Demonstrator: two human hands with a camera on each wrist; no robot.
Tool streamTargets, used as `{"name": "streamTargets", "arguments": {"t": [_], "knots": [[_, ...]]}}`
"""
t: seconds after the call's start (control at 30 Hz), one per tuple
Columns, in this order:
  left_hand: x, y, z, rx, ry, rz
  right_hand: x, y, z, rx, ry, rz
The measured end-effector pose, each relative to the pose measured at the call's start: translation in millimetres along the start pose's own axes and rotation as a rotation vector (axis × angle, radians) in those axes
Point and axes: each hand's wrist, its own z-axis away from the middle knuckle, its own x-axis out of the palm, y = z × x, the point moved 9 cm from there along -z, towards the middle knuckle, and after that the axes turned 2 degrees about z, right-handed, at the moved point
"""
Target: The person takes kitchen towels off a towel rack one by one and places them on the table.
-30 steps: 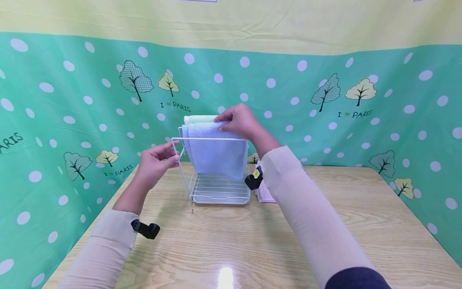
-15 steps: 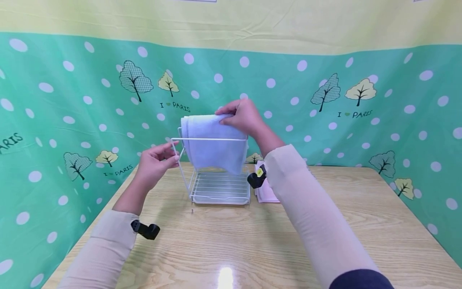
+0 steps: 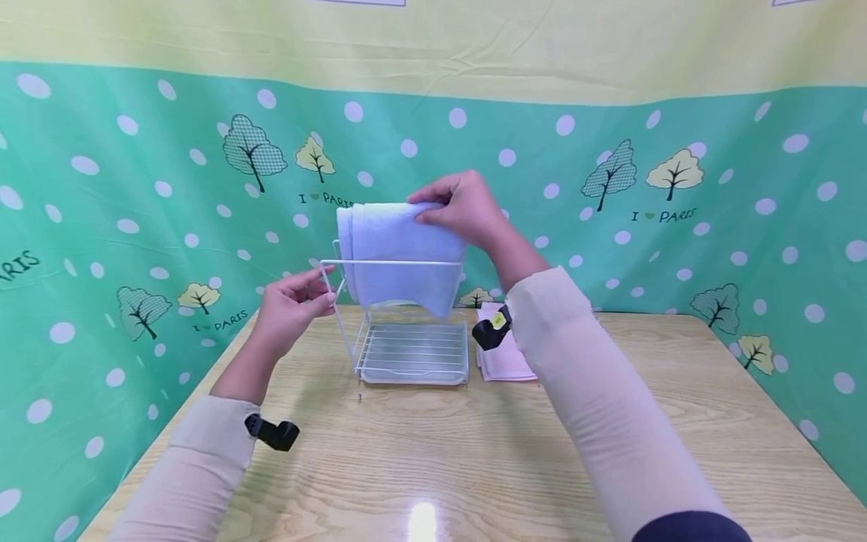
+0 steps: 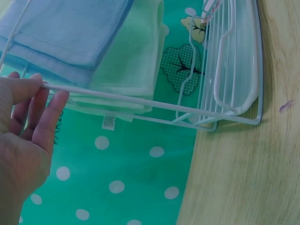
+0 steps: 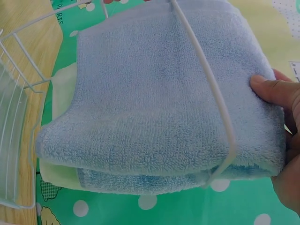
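Observation:
A folded blue towel (image 3: 400,248) hangs over the upper part of a white wire rack (image 3: 352,263). My right hand (image 3: 463,207) pinches its top fold, thumb in front and fingers behind, with the fold raised above the front top bar. The right wrist view shows the thumb pressed on the towel's terry face. Behind it, a light green towel (image 4: 133,56) with a white label (image 4: 108,122) hangs at the rack; from the head it is hidden. My left hand (image 3: 293,305) holds the rack's left upright between thumb and fingers near the top corner.
The rack's lower wire shelf (image 3: 413,350) has a pale tray under it. Right of the rack lies a folded pink cloth (image 3: 503,365), partly behind the right wrist camera. A green patterned curtain (image 3: 677,248) stands behind the wooden table (image 3: 379,459).
My right hand has risen, lifting the blue towel higher, so its lower edge has come up from the shelf and the green towel behind has dropped from sight. The left hand stays put.

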Motion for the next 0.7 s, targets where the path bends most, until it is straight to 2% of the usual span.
{"name": "streamTargets", "arguments": {"t": [0.23,0.5,0.7], "knots": [[-0.5,-0.5,-0.6,0.002,0.001,0.013,-6.3,-7.5,1.9,-0.01,0.013,-0.005],[0.0,0.4,-0.5,0.0,-0.001,0.004,-16.6,-19.4,3.7,-0.038,0.008,0.098],[-0.3,2.3,-0.1,0.013,0.002,0.013,-23.8,-26.3,5.9,-0.042,-0.002,0.114]]}}
